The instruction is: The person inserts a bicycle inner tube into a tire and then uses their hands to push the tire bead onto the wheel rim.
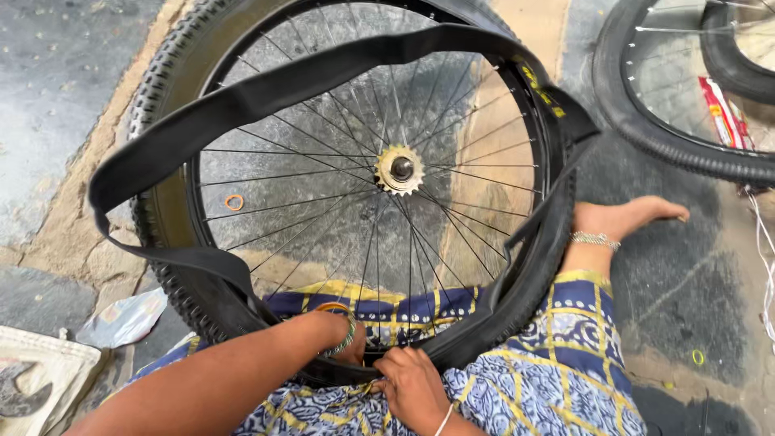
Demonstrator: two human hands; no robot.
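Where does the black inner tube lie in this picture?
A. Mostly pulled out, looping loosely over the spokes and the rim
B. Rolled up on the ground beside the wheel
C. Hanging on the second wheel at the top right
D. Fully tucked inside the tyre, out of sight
A: the inner tube arcs loosely across the bicycle wheel outside the tyre, while both hands, left hand and right hand, work at the near edge.

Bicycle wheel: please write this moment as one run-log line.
left hand: at tyre bead | right hand: pressing inner tube into tyre | tube mostly loose over spokes | wheel on lap
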